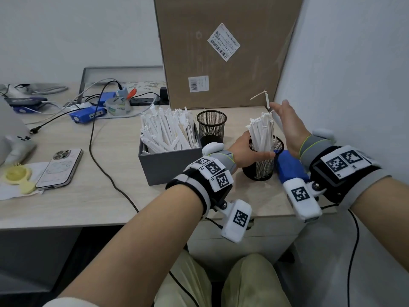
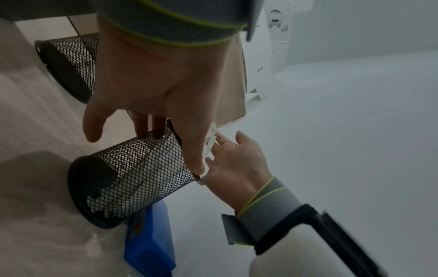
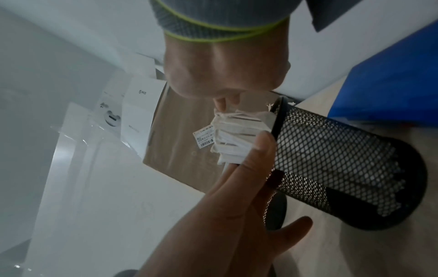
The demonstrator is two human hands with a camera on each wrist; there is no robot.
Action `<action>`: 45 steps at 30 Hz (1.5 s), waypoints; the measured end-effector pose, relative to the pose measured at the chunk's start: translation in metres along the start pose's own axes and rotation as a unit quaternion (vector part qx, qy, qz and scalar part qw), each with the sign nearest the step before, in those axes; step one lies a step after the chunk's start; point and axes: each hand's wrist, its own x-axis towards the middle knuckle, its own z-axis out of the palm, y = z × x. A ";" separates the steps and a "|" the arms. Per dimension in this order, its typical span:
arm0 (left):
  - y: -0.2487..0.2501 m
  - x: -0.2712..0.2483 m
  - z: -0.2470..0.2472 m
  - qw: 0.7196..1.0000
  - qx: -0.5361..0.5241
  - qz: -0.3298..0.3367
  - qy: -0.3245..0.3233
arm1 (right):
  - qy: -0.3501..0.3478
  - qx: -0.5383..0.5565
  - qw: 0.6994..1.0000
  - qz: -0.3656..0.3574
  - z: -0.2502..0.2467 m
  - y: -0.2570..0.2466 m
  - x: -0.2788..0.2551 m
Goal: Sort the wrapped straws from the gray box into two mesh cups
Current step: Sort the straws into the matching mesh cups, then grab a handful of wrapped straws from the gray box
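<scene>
A gray box point(image 1: 170, 168) holds many white wrapped straws point(image 1: 168, 131). An empty black mesh cup point(image 1: 211, 126) stands just right of it. A nearer mesh cup point(image 1: 263, 165) holds a bundle of straws point(image 1: 261, 131). My left hand point(image 1: 243, 149) grips this cup at the rim, thumb on the near side. My right hand point(image 1: 287, 125) is beside the bundle's top, its fingertips point(image 3: 224, 104) pinching one straw point(image 1: 267, 99) that sticks up above the others. The left wrist view shows the gripped cup point(image 2: 132, 178), my left hand point(image 2: 154, 84) and my right hand point(image 2: 237, 161).
A tall cardboard box point(image 1: 221, 52) stands behind the cups, with a white wall close on the right. A blue device point(image 1: 287, 166) lies against the near cup. A phone point(image 1: 59, 167), a black cable point(image 1: 104, 169) and a tape roll point(image 1: 117, 106) lie to the left.
</scene>
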 end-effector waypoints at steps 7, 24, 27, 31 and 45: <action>-0.001 -0.002 0.003 0.998 -0.041 -0.032 0.026 | 0.114 -0.035 0.989 -0.083 -0.001 -0.021 -0.010; -0.006 -0.061 -0.142 0.936 -0.014 0.052 0.348 | -0.042 -0.121 0.978 -0.162 0.134 -0.071 -0.054; -0.028 -0.064 -0.167 0.918 0.071 -0.010 0.390 | -0.056 -0.226 0.964 -0.130 0.156 -0.061 -0.050; -0.049 -0.054 -0.179 0.915 0.179 -0.083 0.351 | -0.076 -0.284 0.953 -0.066 0.179 -0.052 -0.041; -0.073 -0.045 -0.163 0.900 0.308 -0.084 0.298 | -0.054 -0.291 0.949 -0.111 0.196 -0.015 -0.032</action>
